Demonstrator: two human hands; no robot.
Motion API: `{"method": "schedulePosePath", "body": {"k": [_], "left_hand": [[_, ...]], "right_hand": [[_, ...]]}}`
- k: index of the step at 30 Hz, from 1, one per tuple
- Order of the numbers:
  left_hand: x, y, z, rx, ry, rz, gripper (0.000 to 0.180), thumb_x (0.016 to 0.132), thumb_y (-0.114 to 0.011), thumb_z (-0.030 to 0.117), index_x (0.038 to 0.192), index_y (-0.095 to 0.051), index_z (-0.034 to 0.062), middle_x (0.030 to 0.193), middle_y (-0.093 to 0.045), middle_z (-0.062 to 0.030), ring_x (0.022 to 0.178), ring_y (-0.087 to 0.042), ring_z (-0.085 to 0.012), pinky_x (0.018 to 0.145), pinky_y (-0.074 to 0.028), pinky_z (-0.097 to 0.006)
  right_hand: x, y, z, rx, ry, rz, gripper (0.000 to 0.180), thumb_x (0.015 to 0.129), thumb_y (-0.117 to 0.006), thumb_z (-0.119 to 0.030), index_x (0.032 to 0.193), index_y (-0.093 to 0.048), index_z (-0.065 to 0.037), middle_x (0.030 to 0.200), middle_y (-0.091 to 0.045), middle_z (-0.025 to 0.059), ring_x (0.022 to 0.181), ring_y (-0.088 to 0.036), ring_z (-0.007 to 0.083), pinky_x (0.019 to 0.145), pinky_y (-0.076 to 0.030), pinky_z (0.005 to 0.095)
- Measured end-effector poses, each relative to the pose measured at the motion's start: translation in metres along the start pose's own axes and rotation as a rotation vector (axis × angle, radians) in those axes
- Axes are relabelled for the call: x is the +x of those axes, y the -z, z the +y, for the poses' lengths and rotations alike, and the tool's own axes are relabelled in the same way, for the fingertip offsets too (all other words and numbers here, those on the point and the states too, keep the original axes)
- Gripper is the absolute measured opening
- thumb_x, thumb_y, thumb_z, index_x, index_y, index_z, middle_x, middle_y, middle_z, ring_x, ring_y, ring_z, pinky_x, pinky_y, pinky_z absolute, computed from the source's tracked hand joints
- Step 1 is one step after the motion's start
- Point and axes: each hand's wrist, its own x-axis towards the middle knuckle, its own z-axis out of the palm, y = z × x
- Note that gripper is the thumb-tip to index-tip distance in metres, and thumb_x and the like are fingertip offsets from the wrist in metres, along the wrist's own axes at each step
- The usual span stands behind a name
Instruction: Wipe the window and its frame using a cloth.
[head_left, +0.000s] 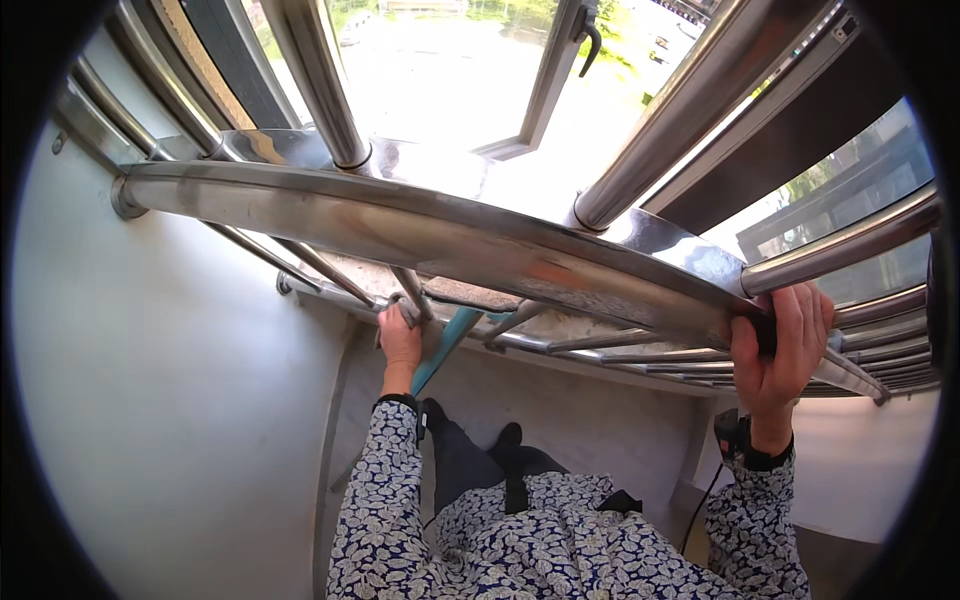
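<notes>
My left hand (400,343) is low among the metal bars, its fingers closed around a greyish cloth (408,312) pressed against a thin upright bar near the bottom rail. Right beside it, a teal pole-like thing (446,345) slants down toward the floor; its lower end is hidden by my arm. Higher up on the right, my right hand (785,345) grips the broad metal handrail (450,230), thumb in front and fingers over the top. Dull patches and a reddish reflection show on the handrail's face.
Beyond the railing a window sash (540,80) with a dark handle (590,45) stands open onto a bright outdoors. Thick metal posts (318,80) rise from the rail. A pale wall (170,380) is close on the left. My dark shoes (510,435) are on the grey floor (620,420).
</notes>
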Motion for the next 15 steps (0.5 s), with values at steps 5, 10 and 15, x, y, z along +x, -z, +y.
{"method": "schedulePosePath", "body": {"k": [5, 10, 15], "left_hand": [[0.024, 0.012, 0.012, 0.372, -0.073, -0.103, 0.036, 0.069, -0.069, 0.015, 0.101, -0.054, 0.0109, 0.104, -0.055, -0.0068, 0.104, -0.048, -0.0299, 0.083, -0.047, -0.042], [0.014, -0.007, 0.019, -0.006, 0.087, 0.014, 0.038, 0.072, -0.061, 0.020, 0.108, -0.056, 0.0101, 0.102, -0.059, -0.0126, 0.103, -0.050, -0.0340, 0.085, -0.045, -0.044], [-0.028, 0.029, 0.002, -1.010, 0.505, -0.083, 0.026, 0.083, -0.061, 0.015, 0.103, -0.061, -0.0005, 0.094, -0.061, -0.0035, 0.089, -0.056, -0.0140, 0.081, -0.045, -0.028]], "right_hand": [[0.000, 0.001, 0.002, -0.016, 0.010, 0.038, 0.035, 0.080, -0.062, -0.017, 0.109, -0.054, 0.002, 0.084, -0.058, 0.0082, 0.079, -0.055, 0.0259, 0.075, -0.038, 0.0370], [-0.004, 0.004, -0.001, -0.007, 0.018, 0.068, 0.035, 0.080, -0.062, -0.017, 0.108, -0.054, 0.002, 0.086, -0.057, 0.0089, 0.079, -0.055, 0.0260, 0.074, -0.038, 0.0368], [-0.006, 0.003, -0.007, 0.048, -0.002, 0.047, 0.036, 0.079, -0.062, -0.015, 0.108, -0.052, 0.002, 0.091, -0.057, 0.0101, 0.077, -0.053, 0.0254, 0.073, -0.036, 0.0367]]}}
